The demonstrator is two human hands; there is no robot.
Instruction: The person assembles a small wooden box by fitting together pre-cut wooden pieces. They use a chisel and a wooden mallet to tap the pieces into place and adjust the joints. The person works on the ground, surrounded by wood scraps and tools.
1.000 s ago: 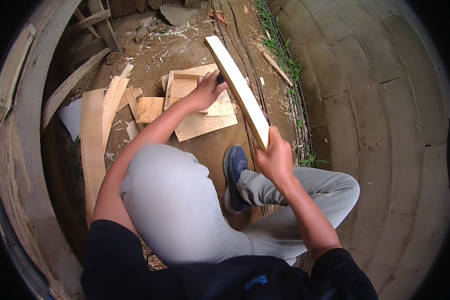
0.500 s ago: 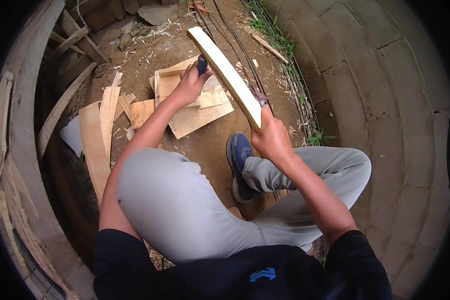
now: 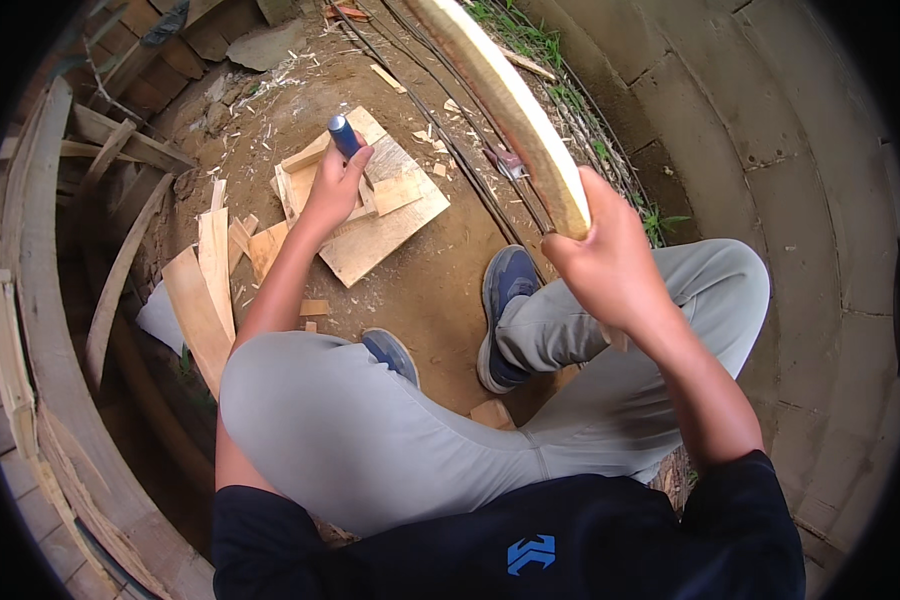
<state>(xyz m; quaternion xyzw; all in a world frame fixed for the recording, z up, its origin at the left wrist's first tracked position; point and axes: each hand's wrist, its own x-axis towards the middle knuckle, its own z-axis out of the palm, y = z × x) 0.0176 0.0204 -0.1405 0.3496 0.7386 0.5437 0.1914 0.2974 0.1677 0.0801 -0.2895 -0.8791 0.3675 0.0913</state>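
My left hand (image 3: 332, 192) is wrapped round the blue handle of what looks like a chisel (image 3: 344, 137), its metal-capped butt pointing up. The hand mostly hides its lower part, over a small wooden frame (image 3: 286, 192) lying on a pale board (image 3: 395, 225). Raised on the right, my right hand (image 3: 610, 255) grips one end of a long, thick piece of wood (image 3: 515, 100). That wood has a pale face and a browner edge, looks curved, and its far end runs out of view at the top.
Wood offcuts (image 3: 198, 310) lie left of the board. Dark cables (image 3: 455, 150) and a small reddish metal tool (image 3: 506, 160) lie on the dirt beyond my right foot (image 3: 510, 300). A block wall (image 3: 770, 220) rises on the right, weathered timbers (image 3: 45, 300) on the left.
My right hand has moved right and nearer, lifting the long wood away from the chisel. My left hand has shifted slightly left and lower, still holding the chisel. My left shoe has come into view.
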